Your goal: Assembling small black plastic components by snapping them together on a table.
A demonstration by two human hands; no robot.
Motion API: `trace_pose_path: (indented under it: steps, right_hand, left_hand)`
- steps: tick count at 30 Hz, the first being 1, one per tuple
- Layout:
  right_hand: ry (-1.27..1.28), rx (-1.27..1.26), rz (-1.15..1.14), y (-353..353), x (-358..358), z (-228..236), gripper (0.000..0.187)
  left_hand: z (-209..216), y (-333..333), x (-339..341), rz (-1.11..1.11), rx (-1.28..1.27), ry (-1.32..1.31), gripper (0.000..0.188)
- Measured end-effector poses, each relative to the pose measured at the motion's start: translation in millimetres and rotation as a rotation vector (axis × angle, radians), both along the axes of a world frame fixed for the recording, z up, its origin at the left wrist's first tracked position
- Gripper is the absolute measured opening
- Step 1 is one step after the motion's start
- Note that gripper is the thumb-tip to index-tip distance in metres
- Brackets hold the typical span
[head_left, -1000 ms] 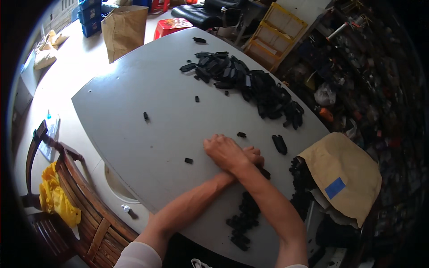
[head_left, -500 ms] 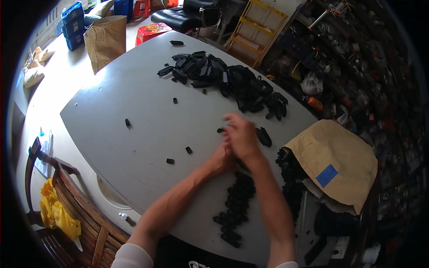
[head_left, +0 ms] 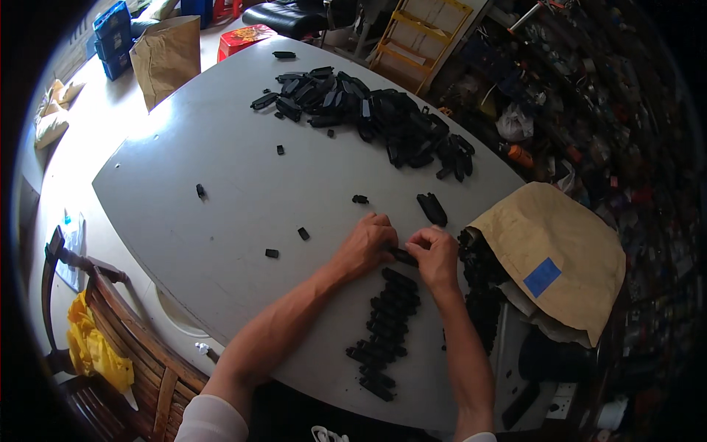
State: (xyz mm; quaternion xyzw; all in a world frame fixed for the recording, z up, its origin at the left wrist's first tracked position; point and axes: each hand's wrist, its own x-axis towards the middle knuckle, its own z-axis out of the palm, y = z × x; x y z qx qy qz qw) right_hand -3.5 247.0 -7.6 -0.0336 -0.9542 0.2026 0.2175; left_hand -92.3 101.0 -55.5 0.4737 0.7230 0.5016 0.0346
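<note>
Nearest us, a row of black plastic parts [head_left: 384, 328] runs along the grey table [head_left: 221, 199] from its near edge up toward our hands. Our left hand [head_left: 366, 247] and right hand [head_left: 434, 256] meet at the head of that row, fingers of both curled shut on one black part [head_left: 403, 255] held between them, just above the tabletop. Just right of the right hand, a brown paper sack [head_left: 556, 254] with a blue tape patch lies on its side, dark parts spilling from its mouth. A larger loose part [head_left: 431, 208] lies just beyond the hands, with small black bits [head_left: 302, 233] scattered to the left. A wooden chair [head_left: 103, 324] with a yellow cloth [head_left: 92, 346] stands at lower left. Farther off, a big heap of black parts [head_left: 383, 118] crowds the far side of the table. Beyond it we see another paper bag [head_left: 166, 59], blue crates [head_left: 114, 33], a yellow frame [head_left: 420, 37], and cluttered shelving at right.
</note>
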Motion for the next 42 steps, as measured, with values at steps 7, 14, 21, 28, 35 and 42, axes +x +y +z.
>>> trace_pose_path:
  steps: [7,14,21,28,35,42]
  right_hand:
    - [-0.332,-0.803,-0.208,-17.5,-4.6,11.2,0.006]
    - [-0.344,-0.579,-0.164,-23.8,-8.2,9.8,0.011]
    - [-0.365,-0.639,-0.168,-14.0,-8.6,7.9,0.012]
    - [-0.269,-0.203,-0.032,-13.0,-9.0,4.8,0.014]
    - [-0.493,-0.118,-0.192,-18.1,-11.1,21.8,0.025]
    - [-0.637,-0.125,-0.192,-5.6,-15.6,23.5,0.025]
  left_hand:
    - [0.5,-2.8,0.6,0.027,0.011,0.008,0.025]
    - [0.6,-1.8,0.4,0.023,0.036,0.018,0.024]
    - [-2.6,-1.2,0.1,0.034,0.023,0.002,0.024]
    - [-2.7,1.5,-0.4,0.023,0.028,-0.002,0.024]
    - [-2.5,-0.3,0.0,0.013,0.040,-0.015,0.024]
    - [-1.0,2.0,-1.8,0.000,0.024,0.021,0.024]
